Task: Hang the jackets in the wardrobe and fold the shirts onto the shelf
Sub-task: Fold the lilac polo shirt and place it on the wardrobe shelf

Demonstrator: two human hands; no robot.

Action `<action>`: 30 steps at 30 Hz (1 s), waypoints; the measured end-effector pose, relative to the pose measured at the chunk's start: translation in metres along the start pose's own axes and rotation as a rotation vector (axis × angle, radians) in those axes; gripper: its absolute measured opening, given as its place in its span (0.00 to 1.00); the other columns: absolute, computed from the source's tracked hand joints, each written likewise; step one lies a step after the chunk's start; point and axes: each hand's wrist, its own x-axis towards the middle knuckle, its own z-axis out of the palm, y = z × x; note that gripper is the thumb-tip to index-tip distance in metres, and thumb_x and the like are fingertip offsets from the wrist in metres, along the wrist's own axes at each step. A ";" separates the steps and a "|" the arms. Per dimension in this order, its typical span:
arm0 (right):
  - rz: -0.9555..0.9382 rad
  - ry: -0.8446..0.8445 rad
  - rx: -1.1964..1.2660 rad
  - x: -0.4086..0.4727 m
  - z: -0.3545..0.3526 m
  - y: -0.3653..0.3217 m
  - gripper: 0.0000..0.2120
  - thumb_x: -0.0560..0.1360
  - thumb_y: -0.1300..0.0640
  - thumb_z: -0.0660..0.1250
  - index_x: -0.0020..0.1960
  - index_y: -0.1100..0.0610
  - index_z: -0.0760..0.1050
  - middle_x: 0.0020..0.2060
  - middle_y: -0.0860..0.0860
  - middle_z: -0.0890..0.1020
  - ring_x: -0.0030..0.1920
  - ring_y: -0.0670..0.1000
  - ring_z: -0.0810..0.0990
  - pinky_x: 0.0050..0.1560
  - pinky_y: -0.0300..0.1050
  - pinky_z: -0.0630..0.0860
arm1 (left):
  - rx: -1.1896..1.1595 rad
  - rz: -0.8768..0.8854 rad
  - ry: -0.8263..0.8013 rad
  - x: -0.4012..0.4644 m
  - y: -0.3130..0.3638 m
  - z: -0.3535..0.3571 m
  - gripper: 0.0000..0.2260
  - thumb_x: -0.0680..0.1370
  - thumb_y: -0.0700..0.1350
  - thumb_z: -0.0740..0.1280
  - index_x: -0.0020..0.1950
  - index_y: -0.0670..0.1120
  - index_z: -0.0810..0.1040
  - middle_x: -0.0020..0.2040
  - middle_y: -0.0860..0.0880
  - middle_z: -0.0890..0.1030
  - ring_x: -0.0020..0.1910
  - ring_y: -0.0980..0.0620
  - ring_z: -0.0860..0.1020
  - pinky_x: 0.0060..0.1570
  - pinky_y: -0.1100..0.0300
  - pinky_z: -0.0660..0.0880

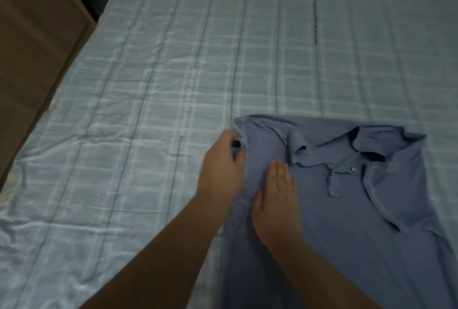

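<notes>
Hands (pixel 276 192) on shirt (pixel 359 204), plaid bedsheet (pixel 173 60).

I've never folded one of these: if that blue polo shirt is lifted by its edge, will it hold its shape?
Probably not. The blue polo shirt lies creased and rumpled on the checked bedsheet, so it likely droops. The left hand bunches its edge easily while the right hand presses it flat, suggesting thin, light cloth.

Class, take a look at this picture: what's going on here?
A person is folding a blue polo shirt spread collar-up on a bed with a checked sheet. The left hand pinches the shirt's left edge near the shoulder, while the right hand lies flat on the chest beside the collar. The fold has barely begun.
</notes>
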 end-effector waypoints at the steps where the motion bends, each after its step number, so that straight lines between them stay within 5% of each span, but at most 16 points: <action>1: 0.025 0.007 0.015 -0.009 -0.008 0.011 0.32 0.76 0.50 0.49 0.76 0.66 0.60 0.73 0.62 0.68 0.72 0.62 0.69 0.70 0.61 0.67 | 0.014 0.013 -0.042 -0.007 0.008 0.018 0.06 0.78 0.43 0.64 0.42 0.51 0.71 0.36 0.53 0.77 0.34 0.59 0.74 0.35 0.63 0.68; 5: 0.058 0.009 0.038 -0.044 -0.031 0.055 0.34 0.73 0.50 0.49 0.76 0.66 0.60 0.72 0.62 0.70 0.72 0.62 0.69 0.70 0.55 0.63 | 0.053 -0.028 -0.163 -0.037 0.019 0.095 0.07 0.79 0.43 0.65 0.57 0.45 0.76 0.52 0.46 0.80 0.52 0.48 0.78 0.54 0.58 0.72; 10: 0.000 0.100 0.067 -0.080 -0.034 0.112 0.29 0.71 0.55 0.54 0.70 0.67 0.67 0.63 0.63 0.78 0.63 0.62 0.77 0.68 0.51 0.68 | 0.078 -0.168 -0.261 -0.084 0.022 0.149 0.24 0.79 0.41 0.63 0.75 0.47 0.65 0.68 0.47 0.74 0.66 0.46 0.73 0.67 0.57 0.65; 16: -0.035 -0.024 0.086 -0.136 -0.041 0.166 0.31 0.71 0.53 0.54 0.70 0.68 0.70 0.66 0.63 0.76 0.65 0.63 0.76 0.67 0.58 0.65 | 0.086 -0.130 -0.313 -0.166 0.004 0.151 0.23 0.78 0.37 0.62 0.73 0.43 0.69 0.70 0.43 0.74 0.69 0.45 0.72 0.70 0.58 0.63; 21: -0.064 -0.184 0.090 -0.190 -0.065 0.212 0.31 0.72 0.53 0.54 0.72 0.66 0.68 0.69 0.64 0.73 0.68 0.65 0.72 0.69 0.61 0.68 | 0.247 0.077 -0.444 -0.249 -0.024 0.126 0.25 0.75 0.50 0.56 0.69 0.41 0.74 0.66 0.41 0.77 0.65 0.44 0.73 0.70 0.68 0.56; 24: -0.056 -0.250 0.086 -0.224 -0.079 0.248 0.31 0.71 0.52 0.55 0.69 0.67 0.71 0.67 0.66 0.74 0.66 0.67 0.74 0.67 0.62 0.71 | 0.337 0.161 -0.365 -0.292 -0.044 0.100 0.22 0.74 0.44 0.56 0.63 0.39 0.78 0.60 0.38 0.79 0.61 0.43 0.73 0.68 0.61 0.60; 30: 0.161 -0.283 0.051 -0.288 -0.114 0.309 0.27 0.70 0.51 0.55 0.65 0.59 0.76 0.61 0.60 0.78 0.56 0.66 0.77 0.56 0.59 0.77 | 0.413 -0.304 -0.094 -0.345 -0.066 0.033 0.24 0.71 0.38 0.62 0.67 0.41 0.76 0.63 0.40 0.78 0.62 0.38 0.75 0.66 0.48 0.70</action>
